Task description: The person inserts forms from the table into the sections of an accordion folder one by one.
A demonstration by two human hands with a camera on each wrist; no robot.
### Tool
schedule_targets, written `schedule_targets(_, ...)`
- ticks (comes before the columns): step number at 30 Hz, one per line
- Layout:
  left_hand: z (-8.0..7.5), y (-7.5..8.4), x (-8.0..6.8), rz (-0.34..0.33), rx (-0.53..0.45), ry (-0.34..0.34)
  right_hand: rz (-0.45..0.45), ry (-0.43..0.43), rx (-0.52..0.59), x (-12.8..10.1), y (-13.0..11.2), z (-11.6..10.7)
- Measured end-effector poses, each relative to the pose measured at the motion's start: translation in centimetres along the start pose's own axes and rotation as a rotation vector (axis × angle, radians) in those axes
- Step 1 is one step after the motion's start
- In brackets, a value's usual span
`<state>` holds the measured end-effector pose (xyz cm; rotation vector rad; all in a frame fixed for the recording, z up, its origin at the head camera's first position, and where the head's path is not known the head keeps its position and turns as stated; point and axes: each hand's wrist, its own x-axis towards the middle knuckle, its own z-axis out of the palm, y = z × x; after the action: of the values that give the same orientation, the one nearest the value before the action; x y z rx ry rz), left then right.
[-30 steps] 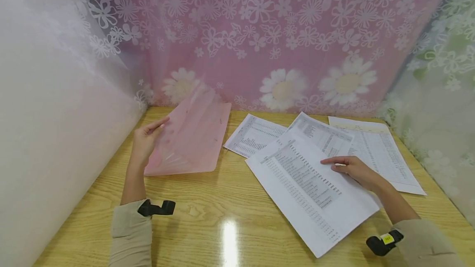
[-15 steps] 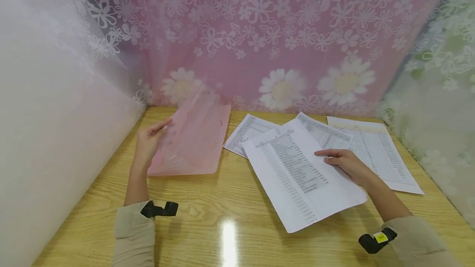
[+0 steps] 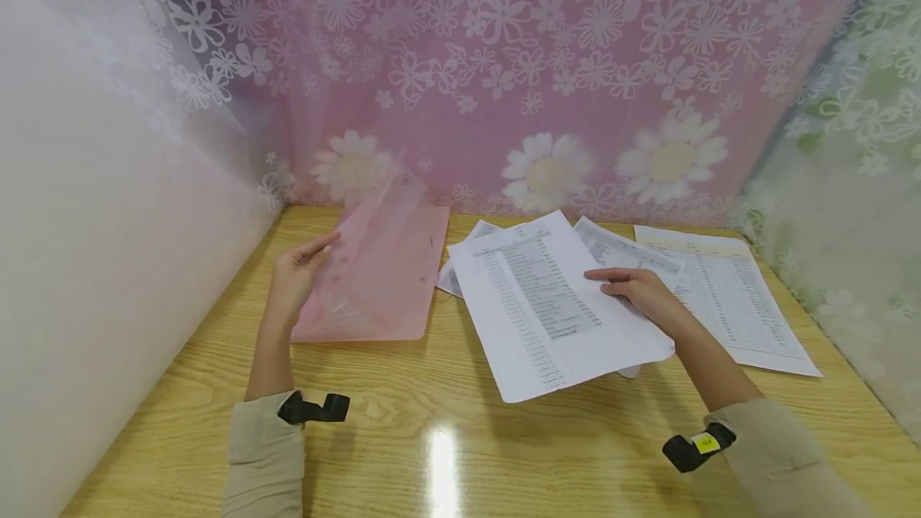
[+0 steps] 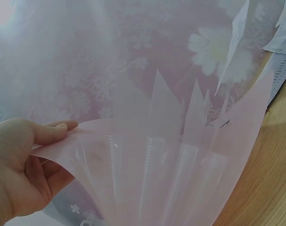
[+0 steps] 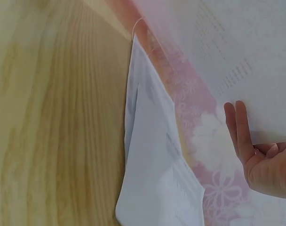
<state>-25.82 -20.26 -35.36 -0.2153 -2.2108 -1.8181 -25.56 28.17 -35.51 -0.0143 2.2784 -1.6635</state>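
My left hand point(image 3: 297, 278) pinches the top leaf of a translucent pink folder point(image 3: 377, 274) and holds it lifted open; the lower leaf lies on the wooden table point(image 3: 432, 422). In the left wrist view the thumb point(image 4: 53, 133) lies on the raised pink leaf point(image 4: 180, 165), and clear pockets show inside. My right hand point(image 3: 633, 290) grips a printed sheet point(image 3: 540, 302) by its right side, raised a little off the table just right of the folder. In the right wrist view straight fingers point(image 5: 239, 127) lie against that sheet point(image 5: 242, 52).
Three more printed sheets lie at the back of the table: one point(image 3: 455, 274) partly under the held sheet, one point(image 3: 626, 250) behind my right hand, one point(image 3: 727, 302) at the far right. Flowered curtains point(image 3: 504, 62) close off the back and sides.
My right hand has carried the printed sheet left and away from me, turning it more upright, closer to the folder. My left hand has barely moved and still holds the folder open.
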Motion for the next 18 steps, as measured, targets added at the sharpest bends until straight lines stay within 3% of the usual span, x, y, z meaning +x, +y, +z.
schedule_targets(6, 0.2, 0.8, -0.2, -0.006, -0.005, 0.000, -0.015, 0.023, -0.045, 0.7, -1.8, 0.7)
schedule_targets(13, 0.7, 3.0, -1.2, -0.013, 0.013, -0.015, -0.025, 0.031, -0.020, 1.5, -3.6, 1.8)
schedule_targets(18, 0.7, 3.0, -1.2, -0.027, 0.001, -0.030, -0.040, 0.034, -0.013, 2.1, -4.7, 2.3)
